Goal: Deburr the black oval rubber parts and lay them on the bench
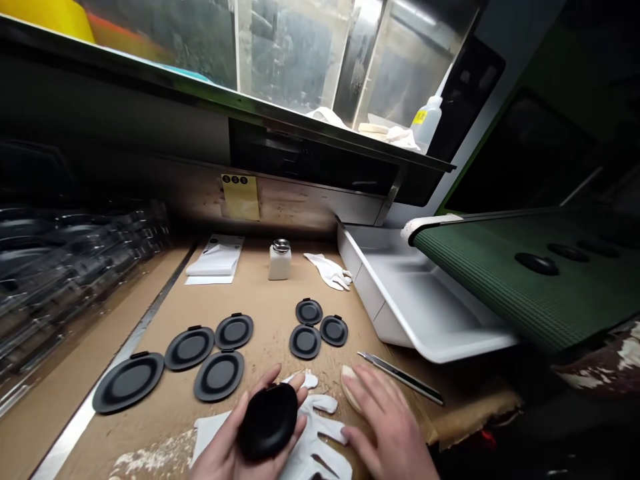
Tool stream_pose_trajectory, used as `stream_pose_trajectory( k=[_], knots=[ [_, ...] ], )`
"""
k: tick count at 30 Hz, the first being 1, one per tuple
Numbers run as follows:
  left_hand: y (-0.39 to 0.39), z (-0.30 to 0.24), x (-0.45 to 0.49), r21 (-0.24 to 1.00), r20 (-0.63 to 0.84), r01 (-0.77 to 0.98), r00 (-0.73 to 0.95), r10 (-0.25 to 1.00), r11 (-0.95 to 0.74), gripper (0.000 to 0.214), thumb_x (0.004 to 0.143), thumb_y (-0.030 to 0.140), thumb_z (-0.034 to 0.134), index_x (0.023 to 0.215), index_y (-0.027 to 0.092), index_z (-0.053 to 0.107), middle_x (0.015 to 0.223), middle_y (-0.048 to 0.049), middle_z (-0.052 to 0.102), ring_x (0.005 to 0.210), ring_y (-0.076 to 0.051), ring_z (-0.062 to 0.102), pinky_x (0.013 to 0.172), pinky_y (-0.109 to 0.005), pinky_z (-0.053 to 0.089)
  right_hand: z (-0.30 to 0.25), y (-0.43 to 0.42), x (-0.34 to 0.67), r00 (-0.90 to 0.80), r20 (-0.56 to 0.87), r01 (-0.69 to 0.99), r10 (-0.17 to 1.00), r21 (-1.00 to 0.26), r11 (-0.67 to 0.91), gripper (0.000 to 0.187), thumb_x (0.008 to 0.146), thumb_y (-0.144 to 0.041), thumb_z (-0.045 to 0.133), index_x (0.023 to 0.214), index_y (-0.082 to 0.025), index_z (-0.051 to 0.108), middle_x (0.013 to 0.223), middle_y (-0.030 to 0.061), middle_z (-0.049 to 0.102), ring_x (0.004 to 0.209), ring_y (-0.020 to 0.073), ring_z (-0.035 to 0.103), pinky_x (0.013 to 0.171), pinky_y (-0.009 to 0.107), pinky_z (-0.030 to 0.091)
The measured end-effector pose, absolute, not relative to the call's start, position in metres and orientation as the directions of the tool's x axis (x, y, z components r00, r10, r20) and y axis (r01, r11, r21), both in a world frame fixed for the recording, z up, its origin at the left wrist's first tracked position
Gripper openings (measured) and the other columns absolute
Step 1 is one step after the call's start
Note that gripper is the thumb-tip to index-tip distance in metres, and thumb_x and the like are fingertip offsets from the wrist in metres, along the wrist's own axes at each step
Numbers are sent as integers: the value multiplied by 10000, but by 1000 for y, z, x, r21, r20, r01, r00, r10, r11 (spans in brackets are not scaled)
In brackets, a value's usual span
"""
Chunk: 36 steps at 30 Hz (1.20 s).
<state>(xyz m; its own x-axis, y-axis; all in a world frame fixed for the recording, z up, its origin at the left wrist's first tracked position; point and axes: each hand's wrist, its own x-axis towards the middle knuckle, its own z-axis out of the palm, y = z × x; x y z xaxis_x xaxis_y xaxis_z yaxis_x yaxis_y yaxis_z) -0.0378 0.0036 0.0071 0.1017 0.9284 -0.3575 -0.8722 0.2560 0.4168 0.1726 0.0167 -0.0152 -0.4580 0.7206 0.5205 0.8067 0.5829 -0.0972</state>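
My left hand (225, 443) is closed round a black oval cap (267, 421), held just above a white glove (320, 433) lying on the brown bench. My right hand (387, 427) lies flat with fingers stretched out, resting on a pale round pad (349, 385) at the bench's front. Several black round lids lie on the bench ahead: larger ones (203, 357) to the left, three smaller ones (315, 328) in the middle.
A slim knife (400, 377) lies right of my right hand. A white tray (425, 313) sits under the end of a green conveyor belt (525, 280) carrying black caps. A small white dispenser bottle (280, 260), another glove (330, 270), and stacked dark trays (65, 267) at left.
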Motion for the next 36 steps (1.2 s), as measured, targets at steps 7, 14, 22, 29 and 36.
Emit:
stream_pose_trajectory(
  k=[7, 14, 22, 29, 36],
  knots=[
    [12, 4, -30, 448, -409, -855, 62, 910, 260, 316, 872, 306, 431, 1022, 155, 663, 1089, -229, 644, 1067, -324, 561, 873, -475, 462, -3, 32, 194, -445, 301, 834, 844, -205, 512, 388, 799, -180, 494, 1180, -241, 531, 1172, 53, 585, 1058, 212, 561, 875, 353, 506],
    [3, 6, -26, 511, -469, -817, -6, 883, 266, 353, 881, 286, 384, 959, 96, 672, 1075, -283, 627, 1016, -349, 587, 901, -499, 427, 3, 30, 188, -300, 463, 768, 834, -401, 500, 296, 868, -191, 399, 1136, -218, 523, 1034, 49, 637, 946, 162, 615, 784, 248, 517],
    [-8, 18, -33, 516, -422, -802, 68, 904, 301, 282, 865, 216, 433, 919, 119, 691, 1072, -225, 652, 1058, -330, 568, 926, -493, 416, -16, 27, 181, -300, 521, 783, 799, -344, 518, 283, 868, -175, 471, 1125, -241, 569, 981, 40, 661, 890, 154, 638, 814, 257, 523],
    [6, 17, -26, 415, -405, -863, 108, 908, 287, 308, 885, 266, 402, 960, 135, 670, 1117, -186, 643, 1133, -289, 524, 972, -441, 397, -17, 28, 180, -134, 625, 766, 769, -427, 481, 240, 852, -154, 488, 1057, -236, 582, 971, 48, 657, 903, 174, 627, 797, 298, 527],
    [11, -1, -25, 330, -440, -897, 130, 889, 295, 355, 832, 449, 455, 986, 204, 660, 1147, -137, 640, 1119, -238, 543, 971, -351, 394, -7, 15, 133, -351, 716, 583, 603, -337, 739, 271, 820, -105, 479, 1058, -179, 585, 832, 57, 635, 746, 159, 568, 657, 295, 509]
  ],
)
